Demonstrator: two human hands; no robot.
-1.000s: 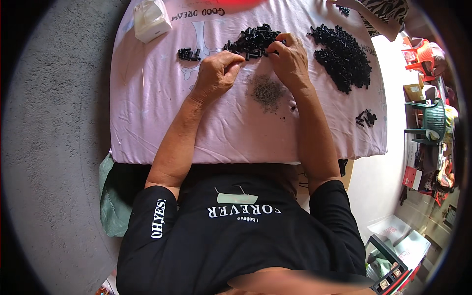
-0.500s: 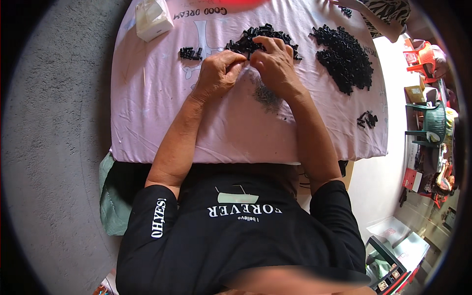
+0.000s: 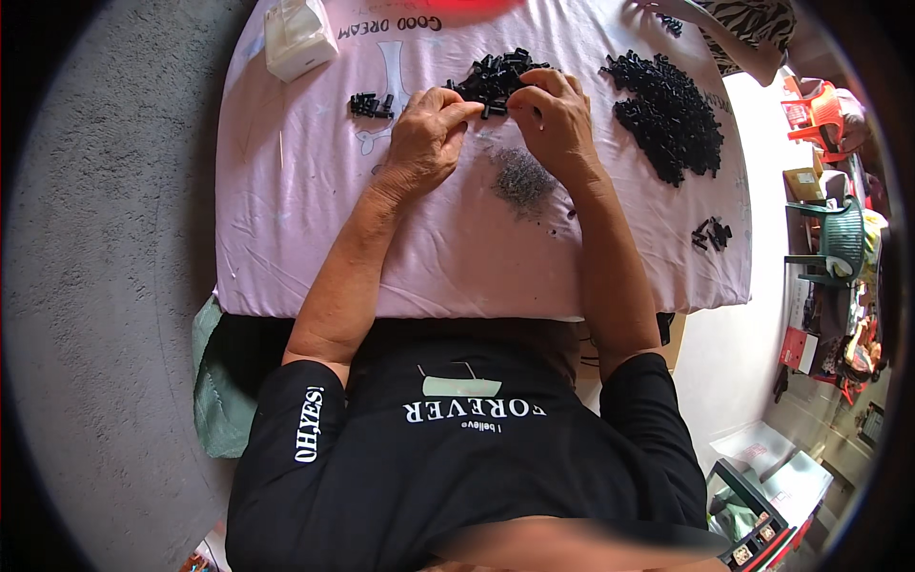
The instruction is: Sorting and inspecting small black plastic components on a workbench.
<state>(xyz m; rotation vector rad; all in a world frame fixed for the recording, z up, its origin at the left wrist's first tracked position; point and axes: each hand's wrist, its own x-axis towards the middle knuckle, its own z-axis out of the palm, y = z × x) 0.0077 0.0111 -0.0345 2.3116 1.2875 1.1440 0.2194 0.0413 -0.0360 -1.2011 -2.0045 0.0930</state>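
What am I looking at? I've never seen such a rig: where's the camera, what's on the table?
No machine here: a person works bare-handed. A wide fisheye camera on the head looks down, so straight edges bend. On the pink cloth lie a middle pile of small black pieces, a larger black pile to the right, a small cluster to the left, grey crumbs and a white box. The left hand and right hand are at the middle pile's near edge; whether either holds a piece is too small to tell.
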